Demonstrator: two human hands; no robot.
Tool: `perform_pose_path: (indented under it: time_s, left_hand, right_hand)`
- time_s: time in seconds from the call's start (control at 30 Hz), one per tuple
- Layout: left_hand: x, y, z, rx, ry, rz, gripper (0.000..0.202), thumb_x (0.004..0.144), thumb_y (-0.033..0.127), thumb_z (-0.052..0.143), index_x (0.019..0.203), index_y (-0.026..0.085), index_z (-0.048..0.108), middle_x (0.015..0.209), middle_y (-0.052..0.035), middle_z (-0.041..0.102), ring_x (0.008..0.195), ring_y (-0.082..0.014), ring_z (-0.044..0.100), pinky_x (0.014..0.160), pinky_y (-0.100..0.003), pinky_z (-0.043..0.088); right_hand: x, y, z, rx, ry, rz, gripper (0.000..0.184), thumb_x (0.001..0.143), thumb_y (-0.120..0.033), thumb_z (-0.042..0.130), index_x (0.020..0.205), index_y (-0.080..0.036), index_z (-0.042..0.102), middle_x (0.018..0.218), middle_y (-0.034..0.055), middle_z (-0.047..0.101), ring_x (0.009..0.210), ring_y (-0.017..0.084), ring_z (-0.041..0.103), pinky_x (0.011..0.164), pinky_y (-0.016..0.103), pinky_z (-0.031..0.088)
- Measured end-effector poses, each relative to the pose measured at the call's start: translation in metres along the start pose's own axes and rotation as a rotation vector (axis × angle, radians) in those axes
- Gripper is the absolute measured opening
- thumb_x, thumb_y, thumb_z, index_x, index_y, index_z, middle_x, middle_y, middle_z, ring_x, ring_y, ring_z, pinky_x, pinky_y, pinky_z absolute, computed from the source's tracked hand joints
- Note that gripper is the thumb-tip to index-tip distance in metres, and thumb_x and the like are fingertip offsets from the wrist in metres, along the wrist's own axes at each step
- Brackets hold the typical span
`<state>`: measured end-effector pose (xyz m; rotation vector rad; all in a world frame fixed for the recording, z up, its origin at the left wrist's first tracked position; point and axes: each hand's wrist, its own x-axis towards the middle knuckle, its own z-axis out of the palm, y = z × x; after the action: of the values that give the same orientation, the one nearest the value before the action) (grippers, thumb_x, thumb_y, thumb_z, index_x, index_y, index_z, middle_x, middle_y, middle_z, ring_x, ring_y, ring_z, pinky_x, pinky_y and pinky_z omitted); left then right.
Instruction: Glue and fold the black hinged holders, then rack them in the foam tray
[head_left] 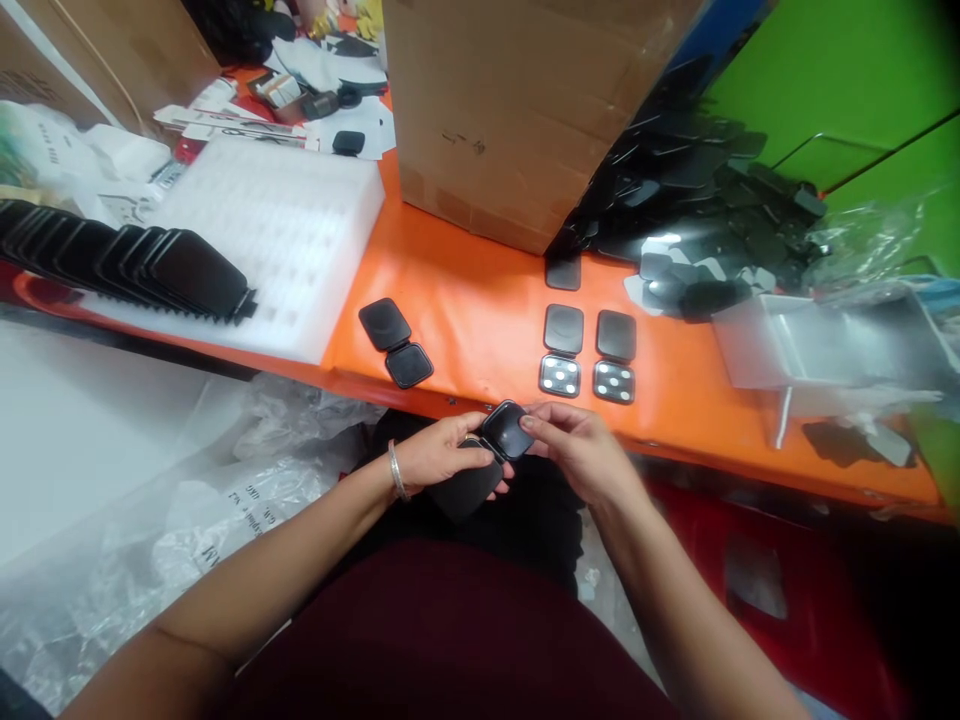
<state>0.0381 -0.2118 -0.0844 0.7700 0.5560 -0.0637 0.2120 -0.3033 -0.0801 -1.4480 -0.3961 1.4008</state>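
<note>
Both hands meet just below the front edge of the orange table (480, 290). My left hand (442, 455), with a metal bangle on the wrist, grips a small black hinged compact case (487, 455) from the left. My right hand (577, 450) pinches the case's raised lid from the right. On the table just beyond lie two open compact cases (561, 352) (615, 358) with spotted inner pans, and another open black case (396, 342) to the left.
A white foam tray (285, 230) carries a row of stacked black cases (127, 262) at the left. A large cardboard box (517, 110) stands behind, with a heap of black case parts (697, 200) at its right. A clear plastic box (825, 345) sits at the right; crumpled plastic sheeting (217, 500) lies below left.
</note>
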Motion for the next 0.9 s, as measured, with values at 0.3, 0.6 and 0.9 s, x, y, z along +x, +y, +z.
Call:
perform_pose_path:
  time_s: [0.3, 0.6, 0.9]
  left_hand:
    - [0.0, -0.003, -0.0031, -0.017, -0.044, 0.017, 0.047, 0.08, 0.025, 0.067, 0.122, 0.015, 0.048, 0.091, -0.0112, 0.068, 0.078, -0.022, 0.07, 0.071, -0.036, 0.056]
    - [0.0011, -0.0045, -0.0073, -0.021, -0.077, 0.012, 0.047, 0.081, 0.026, 0.067, 0.123, 0.015, 0.047, 0.094, -0.0129, 0.068, 0.08, -0.0225, 0.07, 0.073, -0.037, 0.057]
    - [0.0002, -0.0022, -0.0063, -0.001, -0.072, 0.027, 0.048, 0.081, 0.027, 0.068, 0.123, 0.015, 0.047, 0.095, -0.0129, 0.068, 0.08, -0.0222, 0.07, 0.072, -0.035, 0.057]
  right_hand:
    - [0.0011, 0.0013, 0.0018, -0.127, 0.031, -0.038, 0.026, 0.063, -0.039, 0.078, 0.065, -0.017, 0.065, 0.071, 0.0008, 0.062, 0.067, 0.013, 0.057, 0.062, 0.025, 0.05]
    - [-0.0001, -0.0035, 0.0008, -0.13, -0.005, -0.021, 0.029, 0.062, -0.038, 0.079, 0.06, -0.016, 0.06, 0.074, 0.0004, 0.061, 0.066, 0.011, 0.056, 0.059, 0.023, 0.048]
    - [-0.0009, -0.0032, 0.0032, -0.178, 0.037, -0.054, 0.03, 0.063, -0.041, 0.077, 0.062, -0.017, 0.06, 0.079, 0.0023, 0.064, 0.068, 0.013, 0.058, 0.059, 0.025, 0.049]
